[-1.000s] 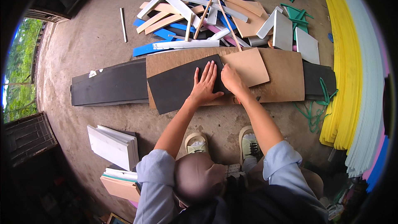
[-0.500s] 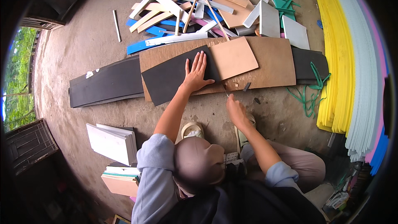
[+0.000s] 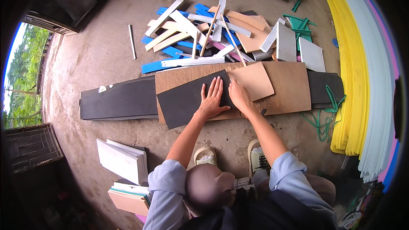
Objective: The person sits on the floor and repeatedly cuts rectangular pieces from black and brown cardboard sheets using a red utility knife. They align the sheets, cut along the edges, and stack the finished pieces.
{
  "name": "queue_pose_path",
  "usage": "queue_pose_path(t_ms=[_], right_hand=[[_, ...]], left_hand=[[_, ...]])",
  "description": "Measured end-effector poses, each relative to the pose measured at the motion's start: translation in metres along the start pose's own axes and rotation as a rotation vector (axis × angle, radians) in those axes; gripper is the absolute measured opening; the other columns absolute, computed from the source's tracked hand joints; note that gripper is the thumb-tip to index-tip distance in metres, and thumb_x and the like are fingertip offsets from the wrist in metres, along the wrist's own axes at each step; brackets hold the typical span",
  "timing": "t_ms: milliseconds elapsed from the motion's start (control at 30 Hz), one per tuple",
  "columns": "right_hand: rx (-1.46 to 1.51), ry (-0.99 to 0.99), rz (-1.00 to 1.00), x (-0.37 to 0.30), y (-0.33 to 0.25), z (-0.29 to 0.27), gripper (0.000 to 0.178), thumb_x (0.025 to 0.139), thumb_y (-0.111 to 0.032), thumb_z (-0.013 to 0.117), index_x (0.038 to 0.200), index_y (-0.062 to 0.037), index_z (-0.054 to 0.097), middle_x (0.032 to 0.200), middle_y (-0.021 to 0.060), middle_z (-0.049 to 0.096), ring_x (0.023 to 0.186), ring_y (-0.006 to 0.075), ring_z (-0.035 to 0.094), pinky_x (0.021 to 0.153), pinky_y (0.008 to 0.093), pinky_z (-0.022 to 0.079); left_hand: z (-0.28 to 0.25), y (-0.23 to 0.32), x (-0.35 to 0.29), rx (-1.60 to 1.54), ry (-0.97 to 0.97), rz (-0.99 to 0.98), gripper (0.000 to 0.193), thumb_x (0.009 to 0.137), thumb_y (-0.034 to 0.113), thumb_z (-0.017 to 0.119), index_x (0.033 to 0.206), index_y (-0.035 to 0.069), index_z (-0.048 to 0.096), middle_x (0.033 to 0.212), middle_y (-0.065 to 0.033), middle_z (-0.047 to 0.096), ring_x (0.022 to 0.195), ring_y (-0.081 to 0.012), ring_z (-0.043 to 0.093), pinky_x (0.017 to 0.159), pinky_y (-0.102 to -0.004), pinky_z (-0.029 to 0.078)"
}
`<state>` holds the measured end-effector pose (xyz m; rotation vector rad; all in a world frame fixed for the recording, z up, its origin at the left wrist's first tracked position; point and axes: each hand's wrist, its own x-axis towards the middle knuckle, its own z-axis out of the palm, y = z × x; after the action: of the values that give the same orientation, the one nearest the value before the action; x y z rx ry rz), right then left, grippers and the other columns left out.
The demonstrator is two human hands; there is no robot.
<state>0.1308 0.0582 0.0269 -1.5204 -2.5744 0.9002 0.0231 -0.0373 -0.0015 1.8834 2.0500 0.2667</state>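
Observation:
My left hand (image 3: pixel 211 101) presses flat, fingers spread, on a black foam sheet (image 3: pixel 181 103). That sheet lies at a slant, partly over a tan sheet (image 3: pixel 259 79). Closed around a thin knife (image 3: pixel 230 79), my right hand (image 3: pixel 240 95) is at the far right corner of the black sheet, where it meets the tan one. Only a bit of the blade shows; the handle is hidden in my fist. Both sheets rest on a brown plywood board (image 3: pixel 294 86), which lies across long black sheets (image 3: pixel 119 98).
Beyond the board is a pile of white, tan and blue offcut strips (image 3: pixel 191 30), with green scraps (image 3: pixel 301 27) at its right. Tall yellow sheets (image 3: pixel 347 72) stand along the right side. White panels (image 3: pixel 121 159) stand on the floor at near left, by a tan-fronted stack (image 3: pixel 128 202).
My right hand with the knife has moved from the board's near edge to the far edge of the black sheet. The left hand stays pressed on the sheet. The view has shifted.

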Motion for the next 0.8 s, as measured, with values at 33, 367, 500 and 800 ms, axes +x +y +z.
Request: queue_pose_path(t_ms=[33, 367, 500, 800], right_hand=[[0.014, -0.011, -0.01, 0.004, -0.004, 0.003, 0.024, 0.086, -0.019, 0.042, 0.098, 0.0014, 0.046, 0.074, 0.0242, 0.059, 0.073, 0.0387, 0.06, 0.062, 0.046, 0.048], [0.019, -0.077, 0.06, -0.038, 0.007, 0.014, 0.022, 0.083, -0.014, 0.04, 0.088, 0.0026, 0.053, 0.083, 0.0256, 0.059, 0.08, 0.0399, 0.058, 0.069, 0.0472, 0.048], [-0.028, -0.136, 0.091, -0.1, 0.023, 0.01, 0.018, 0.083, -0.015, 0.044, 0.091, 0.001, 0.047, 0.075, 0.0249, 0.06, 0.074, 0.0388, 0.06, 0.064, 0.0468, 0.049], [0.004, -0.279, 0.132, -0.129, 0.063, 0.004, 0.025, 0.087, -0.019, 0.039, 0.095, 0.0017, 0.048, 0.073, 0.0238, 0.06, 0.065, 0.0359, 0.061, 0.058, 0.0437, 0.049]], left_hand=[[0.0, -0.001, -0.002, -0.005, 0.007, 0.001, 0.106, 0.063, 0.056, 0.062, 0.137, 0.004, 0.006, 0.144, -0.0103, 0.005, 0.134, -0.0204, 0.002, 0.102, -0.0522, -0.001], [-0.001, -0.002, -0.004, -0.011, 0.003, -0.052, 0.11, 0.06, 0.055, 0.065, 0.138, 0.007, 0.005, 0.145, -0.0064, 0.005, 0.134, -0.018, 0.003, 0.104, -0.0503, -0.001], [-0.002, 0.001, -0.005, -0.008, 0.002, -0.053, 0.112, 0.059, 0.053, 0.067, 0.138, 0.008, 0.003, 0.145, -0.0058, 0.003, 0.134, -0.0182, 0.002, 0.103, -0.0516, 0.0], [-0.001, 0.01, 0.0, -0.083, 0.066, -0.06, 0.105, 0.062, 0.046, 0.068, 0.139, 0.014, 0.004, 0.145, -0.0073, 0.004, 0.134, -0.0231, -0.001, 0.099, -0.0609, -0.002]])
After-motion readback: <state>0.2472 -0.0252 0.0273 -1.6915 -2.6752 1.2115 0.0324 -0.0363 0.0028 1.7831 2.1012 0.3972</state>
